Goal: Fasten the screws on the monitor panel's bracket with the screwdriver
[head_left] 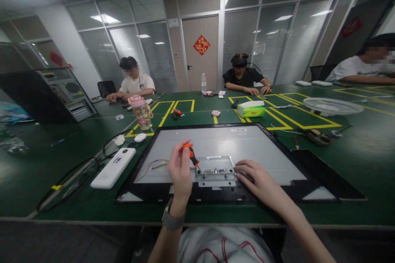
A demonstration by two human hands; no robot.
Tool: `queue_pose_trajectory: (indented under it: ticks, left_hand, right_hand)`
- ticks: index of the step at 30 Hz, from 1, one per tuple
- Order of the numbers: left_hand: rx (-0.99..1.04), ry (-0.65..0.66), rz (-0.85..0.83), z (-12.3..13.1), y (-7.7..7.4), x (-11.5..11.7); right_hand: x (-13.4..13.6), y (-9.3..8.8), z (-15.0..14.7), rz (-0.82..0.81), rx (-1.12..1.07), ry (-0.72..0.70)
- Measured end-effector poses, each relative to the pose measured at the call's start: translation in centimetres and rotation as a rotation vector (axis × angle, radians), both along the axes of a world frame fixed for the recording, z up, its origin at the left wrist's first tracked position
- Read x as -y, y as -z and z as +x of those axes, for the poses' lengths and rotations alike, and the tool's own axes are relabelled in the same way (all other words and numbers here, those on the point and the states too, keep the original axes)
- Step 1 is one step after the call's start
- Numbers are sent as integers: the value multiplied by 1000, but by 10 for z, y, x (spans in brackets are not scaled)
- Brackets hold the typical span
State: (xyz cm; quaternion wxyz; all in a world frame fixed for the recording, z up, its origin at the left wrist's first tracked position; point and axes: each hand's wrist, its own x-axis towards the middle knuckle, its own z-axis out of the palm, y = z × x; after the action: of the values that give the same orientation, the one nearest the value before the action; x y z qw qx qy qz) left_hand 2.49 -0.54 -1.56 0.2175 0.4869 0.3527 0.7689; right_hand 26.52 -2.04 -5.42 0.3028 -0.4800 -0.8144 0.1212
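Note:
A monitor panel (262,152) lies face down on the green table, its silver back up. My left hand (180,170) is closed round an orange-handled screwdriver (191,155), whose tip points down at the small metal bracket plate (216,170) near the panel's near edge. My right hand (259,181) rests on the panel just right of that plate, fingers lying fairly flat and touching its right end. It holds nothing.
A white power bank (113,167) and black cables (77,172) lie left of the panel. A pink-lidded bottle (142,111), a green tissue box (251,109), a white fan grille (332,105) and an open computer case (61,94) stand further off. Three other people sit at the far side.

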Motion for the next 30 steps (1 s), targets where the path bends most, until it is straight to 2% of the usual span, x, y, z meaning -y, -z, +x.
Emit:
queue_pose_trajectory:
  ticks: [4,9,14,18,23,25,28,30]
  left_hand:
    - [-65,-78,85,-1,-1,-1]
    - [33,36,10,-3,3,-1]
    - [-82,-117,95,-1,-3,0]
    - [-90,-163,127,0,-6,-1]
    - [-57,-224,118,-1,-3,-2]
    - [-44,-196,111,-2,0,-2]
    - [-10,-60,86,-2,4,-1]
    - [-13,-20,61,-2,3,0]
  right_hand:
    - [-1,1,1,-3,12,-7]
    - [-2,4,1,8,5,-9]
    - [-2,3,1,11,0,-5]
    - [-2,1,1,6,7,-4]
    - [-1,2,2,19,5,-3]
    - [-2,3,2,28,4,-4]
    - [-2,3,2,33,6,-6]
    - [-2,3,1,33,7,-7]
